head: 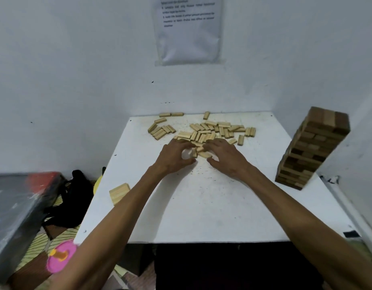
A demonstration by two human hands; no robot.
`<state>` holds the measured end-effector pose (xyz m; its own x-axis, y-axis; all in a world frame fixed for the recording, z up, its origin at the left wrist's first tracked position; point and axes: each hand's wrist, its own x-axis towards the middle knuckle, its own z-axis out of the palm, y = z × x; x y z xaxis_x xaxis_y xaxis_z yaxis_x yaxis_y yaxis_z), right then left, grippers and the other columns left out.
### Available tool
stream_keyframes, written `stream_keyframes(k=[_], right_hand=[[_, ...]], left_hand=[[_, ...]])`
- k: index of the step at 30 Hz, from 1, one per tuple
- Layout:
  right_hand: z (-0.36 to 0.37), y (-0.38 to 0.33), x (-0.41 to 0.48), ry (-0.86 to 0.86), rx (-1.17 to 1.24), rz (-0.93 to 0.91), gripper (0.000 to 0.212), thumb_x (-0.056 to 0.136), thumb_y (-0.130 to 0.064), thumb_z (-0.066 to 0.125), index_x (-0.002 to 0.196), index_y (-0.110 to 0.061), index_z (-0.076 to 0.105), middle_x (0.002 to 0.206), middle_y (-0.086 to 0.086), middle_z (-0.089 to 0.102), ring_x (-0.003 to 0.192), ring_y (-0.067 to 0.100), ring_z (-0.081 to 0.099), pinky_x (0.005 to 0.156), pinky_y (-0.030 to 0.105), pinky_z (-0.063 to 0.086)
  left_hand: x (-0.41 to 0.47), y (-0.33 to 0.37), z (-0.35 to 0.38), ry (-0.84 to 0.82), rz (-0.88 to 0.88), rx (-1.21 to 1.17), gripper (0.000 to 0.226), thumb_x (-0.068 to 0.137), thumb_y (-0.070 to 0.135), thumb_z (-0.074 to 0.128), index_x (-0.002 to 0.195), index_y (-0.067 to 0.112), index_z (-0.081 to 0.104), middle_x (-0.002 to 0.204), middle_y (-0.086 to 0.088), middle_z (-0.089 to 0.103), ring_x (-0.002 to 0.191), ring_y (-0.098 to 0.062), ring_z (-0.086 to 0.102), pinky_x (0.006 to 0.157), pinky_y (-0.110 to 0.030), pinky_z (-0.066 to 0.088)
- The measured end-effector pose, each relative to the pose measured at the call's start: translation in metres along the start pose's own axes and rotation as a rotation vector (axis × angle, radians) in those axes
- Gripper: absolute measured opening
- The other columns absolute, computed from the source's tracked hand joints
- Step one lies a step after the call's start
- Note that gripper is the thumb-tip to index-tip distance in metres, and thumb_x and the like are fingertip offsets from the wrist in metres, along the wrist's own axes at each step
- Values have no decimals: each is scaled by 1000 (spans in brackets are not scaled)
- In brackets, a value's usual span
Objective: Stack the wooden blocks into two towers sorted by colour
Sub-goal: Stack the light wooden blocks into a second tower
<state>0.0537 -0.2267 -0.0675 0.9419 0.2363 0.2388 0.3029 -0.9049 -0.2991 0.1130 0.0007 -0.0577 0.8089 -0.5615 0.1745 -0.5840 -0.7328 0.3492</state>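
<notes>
The room was evenly lit, cool and a little dim, with no glare off the white tabletop (201, 206) and only faint, soft-edged shadows on it. The wide lens bent things outward: the tower (312, 147) at 3 o'clock leaned, its top corner smeared. Print on the sheet (189, 30) at 12 o'clock was unreadable, and the grey box (17, 216) at 8 o'clock was blurred.

Printed lines on the paper sheet (188, 30) taped to the far wall, too blurred to read; nothing else lettered.
</notes>
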Motion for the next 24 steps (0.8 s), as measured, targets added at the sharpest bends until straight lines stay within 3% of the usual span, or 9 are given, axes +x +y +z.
stream_keyframes(k=[7,14,18,24], right_hand=[[13,1,-9,141,-16,16,29,92,-18,71,121,-15,71,122,2,69,121,29,54,93,46,47],[18,0,-15,171,173,70,20,96,-16,70,116,-15,68,111,4,68,108,24,56,86,43,52],[19,0,-19,215,228,66,15,94,-14,70,108,-18,68,102,-1,66,100,19,57,83,39,50],[15,-17,-41,290,362,166,15,89,-13,75,103,-18,71,90,-7,68,82,9,61,77,28,54]], left_hand=[[10,4,12,19,30,81,37,89,45,73,124,31,73,146,12,59,134,-21,46,100,-45,43],[6,-1,15,53,46,58,17,94,43,66,102,29,68,135,12,66,126,-19,49,94,-42,40],[4,-2,15,52,50,5,13,95,41,66,99,29,65,124,12,70,120,-19,52,90,-39,38],[-24,3,5,71,6,-149,17,79,43,77,87,32,65,109,12,69,110,-17,55,91,-43,47]])
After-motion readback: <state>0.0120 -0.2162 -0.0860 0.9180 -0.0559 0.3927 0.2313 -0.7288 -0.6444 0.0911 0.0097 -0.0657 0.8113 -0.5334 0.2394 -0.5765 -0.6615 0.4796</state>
